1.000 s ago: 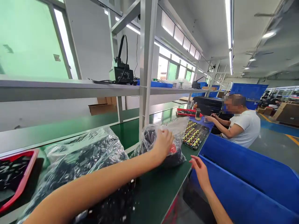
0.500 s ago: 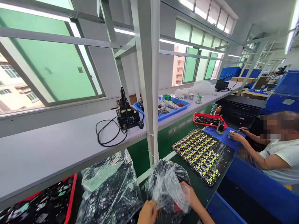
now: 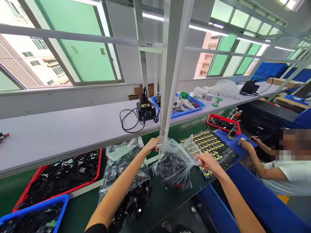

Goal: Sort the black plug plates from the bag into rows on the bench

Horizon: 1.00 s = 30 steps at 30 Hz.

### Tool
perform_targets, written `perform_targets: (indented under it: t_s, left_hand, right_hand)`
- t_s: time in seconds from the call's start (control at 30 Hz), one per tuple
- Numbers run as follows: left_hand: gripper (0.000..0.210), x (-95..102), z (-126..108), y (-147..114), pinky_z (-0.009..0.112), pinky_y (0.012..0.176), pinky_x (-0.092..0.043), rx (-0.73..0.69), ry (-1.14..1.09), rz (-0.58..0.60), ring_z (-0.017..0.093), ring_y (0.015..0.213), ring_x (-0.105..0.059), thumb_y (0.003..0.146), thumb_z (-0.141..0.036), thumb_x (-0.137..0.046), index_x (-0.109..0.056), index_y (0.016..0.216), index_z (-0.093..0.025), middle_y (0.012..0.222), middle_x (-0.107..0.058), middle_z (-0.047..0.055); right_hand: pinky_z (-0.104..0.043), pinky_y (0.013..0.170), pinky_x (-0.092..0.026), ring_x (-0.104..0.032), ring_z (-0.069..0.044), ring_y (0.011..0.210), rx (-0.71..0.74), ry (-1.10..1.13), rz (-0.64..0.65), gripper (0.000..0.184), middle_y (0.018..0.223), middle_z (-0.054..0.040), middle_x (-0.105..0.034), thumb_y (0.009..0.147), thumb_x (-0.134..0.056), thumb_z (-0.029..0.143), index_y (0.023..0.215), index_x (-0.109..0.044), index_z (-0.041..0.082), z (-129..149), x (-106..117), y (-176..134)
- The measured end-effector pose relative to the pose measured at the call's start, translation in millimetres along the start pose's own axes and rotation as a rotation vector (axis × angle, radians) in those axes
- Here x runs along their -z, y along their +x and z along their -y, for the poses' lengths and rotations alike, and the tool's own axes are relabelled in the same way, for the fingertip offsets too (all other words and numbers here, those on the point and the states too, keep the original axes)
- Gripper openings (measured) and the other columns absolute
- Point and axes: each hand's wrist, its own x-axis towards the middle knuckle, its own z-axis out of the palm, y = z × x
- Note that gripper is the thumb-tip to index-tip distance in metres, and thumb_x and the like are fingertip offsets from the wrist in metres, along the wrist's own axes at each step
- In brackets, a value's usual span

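A clear plastic bag (image 3: 170, 166) with dark pieces and a bit of red inside stands on the green bench. My left hand (image 3: 153, 144) is closed on the left side of its mouth, near the white post. On the other side, my right hand (image 3: 207, 162) pinches the bag's edge, and the plastic stretches between both hands. Left of it lies a larger plastic bag (image 3: 123, 161), with black parts (image 3: 132, 204) showing at its near end. Beyond my right hand, a black board (image 3: 228, 155) carries rows of small yellow-topped components.
A white post (image 3: 173, 71) rises just behind the bag. The white shelf (image 3: 73, 129) holds a black soldering station (image 3: 145, 110) and a blue tray (image 3: 179, 114). Red (image 3: 100, 165) and blue (image 3: 63, 207) trays of black parts sit at left. A co-worker (image 3: 274, 168) works at right.
Both hands have risen and spread apart, drawing the bag's mouth upward and wide. The camera view has turned left and down, bringing the blue tray of parts into view.
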Motion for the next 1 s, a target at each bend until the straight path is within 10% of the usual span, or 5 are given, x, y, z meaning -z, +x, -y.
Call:
perform_targets:
  t_s: [0.33, 0.5, 0.67, 0.83, 1.0]
  left_hand:
    - [0.049, 38.5, -25.4, 20.2, 0.032, 0.069, -0.045, -0.037, 0.127, -0.033, 0.023, 0.08, -0.062, 0.085, -0.054, -0.059, -0.055, 0.112, -0.014, 0.086, -0.062, 0.005]
    - [0.086, -23.5, -34.5, -37.3, 0.033, 0.057, -0.04, 0.124, 0.023, 0.006, 0.03, 0.066, -0.063, 0.075, -0.07, -0.053, -0.041, 0.132, -0.007, 0.069, -0.062, 0.006]
    - [0.084, -73.7, -29.5, -73.0, 0.033, 0.063, -0.047, 0.212, -0.229, -0.105, 0.024, 0.066, -0.065, 0.076, -0.065, -0.044, -0.033, 0.134, -0.006, 0.065, -0.06, 0.002]
    - [0.072, -29.2, -29.2, -57.4, 0.025, 0.049, -0.034, 0.228, -0.28, -0.374, 0.012, 0.041, -0.038, 0.081, -0.065, -0.028, -0.044, 0.121, -0.007, 0.051, -0.023, -0.012]
    - [0.037, 30.8, -48.8, -30.1, 0.025, 0.055, -0.033, 0.131, -0.016, -0.494, 0.014, 0.051, -0.044, 0.086, -0.049, -0.045, -0.059, 0.1, -0.017, 0.053, -0.039, -0.005]
  right_hand:
    - [-0.032, 0.056, -0.042, -0.06, -0.023, 0.055, -0.228, -0.54, -0.003, 0.052, 0.055, -0.0051, -0.063, 0.081, -0.044, 0.066, 0.061, -0.066, 0.023, -16.0, -26.3, -109.6]
    - [-0.034, 0.071, -0.051, -0.066, -0.028, 0.093, 0.138, -0.893, -0.4, 0.059, 0.118, -0.0087, -0.067, 0.081, -0.062, 0.05, 0.134, -0.051, 0.027, 26.8, 4.1, -52.9]
    - [-0.029, 0.065, -0.044, -0.066, -0.026, 0.079, 0.257, -0.919, -0.09, 0.009, 0.08, -0.0083, -0.068, 0.078, -0.066, 0.02, 0.087, -0.065, 0.02, 34.0, 3.8, 29.2]
    - [-0.025, 0.051, -0.037, -0.051, -0.016, 0.047, 0.26, -0.73, -0.09, 0.041, 0.047, -0.0002, -0.05, 0.093, -0.034, 0.036, 0.07, -0.063, 0.017, 12.2, 66.1, 87.5]
    - [-0.027, 0.042, -0.031, -0.035, -0.014, 0.037, 0.29, -0.584, -0.134, 0.072, 0.039, 0.0048, -0.035, 0.089, -0.019, 0.065, 0.078, -0.068, 0.013, 12.3, 100.2, 100.5]
